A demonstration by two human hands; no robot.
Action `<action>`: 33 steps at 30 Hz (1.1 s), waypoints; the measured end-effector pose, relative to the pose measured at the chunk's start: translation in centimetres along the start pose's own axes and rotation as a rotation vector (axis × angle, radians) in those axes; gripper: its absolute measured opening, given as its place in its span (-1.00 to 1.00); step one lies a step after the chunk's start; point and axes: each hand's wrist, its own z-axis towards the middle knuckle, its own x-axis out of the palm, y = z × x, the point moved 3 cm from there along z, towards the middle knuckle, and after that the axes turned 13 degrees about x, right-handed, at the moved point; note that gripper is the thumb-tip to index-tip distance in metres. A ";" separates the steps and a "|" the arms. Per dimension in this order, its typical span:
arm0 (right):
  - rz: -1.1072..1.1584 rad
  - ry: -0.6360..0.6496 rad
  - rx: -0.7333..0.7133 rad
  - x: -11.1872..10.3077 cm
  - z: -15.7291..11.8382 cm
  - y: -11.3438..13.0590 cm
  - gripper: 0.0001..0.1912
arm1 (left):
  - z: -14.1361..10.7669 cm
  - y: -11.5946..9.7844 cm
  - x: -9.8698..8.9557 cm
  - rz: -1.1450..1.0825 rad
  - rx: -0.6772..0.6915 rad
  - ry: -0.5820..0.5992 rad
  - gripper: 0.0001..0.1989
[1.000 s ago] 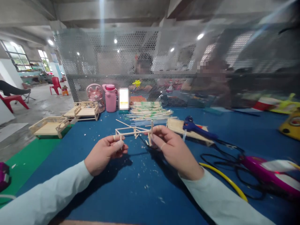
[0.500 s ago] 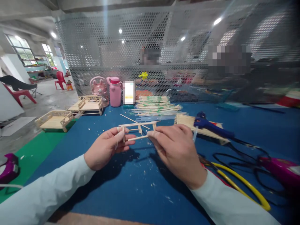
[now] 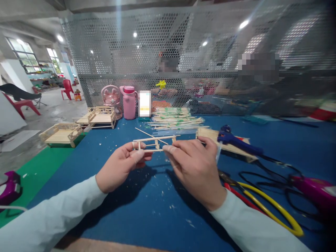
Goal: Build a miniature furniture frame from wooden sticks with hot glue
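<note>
Here, hands (fingers bent) around wooden frame.

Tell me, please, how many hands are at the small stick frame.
2: the left hand grips the left end of the stick frame; the right hand is at its right end.

From the head, the camera faces forward and down. The left hand and right hand are near, the mesh screen far.
</note>
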 end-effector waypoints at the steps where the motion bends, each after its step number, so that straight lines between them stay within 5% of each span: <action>1: 0.002 0.002 -0.001 0.0 0.0 0.1 -0.86 | 0.0 0.0 0.1 0.013 0.001 -0.005 -0.70; 23: 0.164 0.008 0.037 0.2 -0.3 -0.3 -0.83 | -0.2 0.0 0.0 0.053 -0.011 -0.095 -0.71; 27: 0.450 0.047 0.354 0.5 -0.7 -1.8 -0.58 | -0.2 -0.1 -0.2 0.055 -0.013 -0.115 -0.67; 30: 0.795 0.243 0.634 1.7 -1.1 -2.8 -0.62 | -0.2 -0.1 -0.2 0.058 -0.013 -0.110 -0.64; 33: 0.856 0.278 0.638 2.0 -1.1 -2.9 -0.77 | -0.2 -0.1 -0.2 0.068 -0.015 -0.104 -0.63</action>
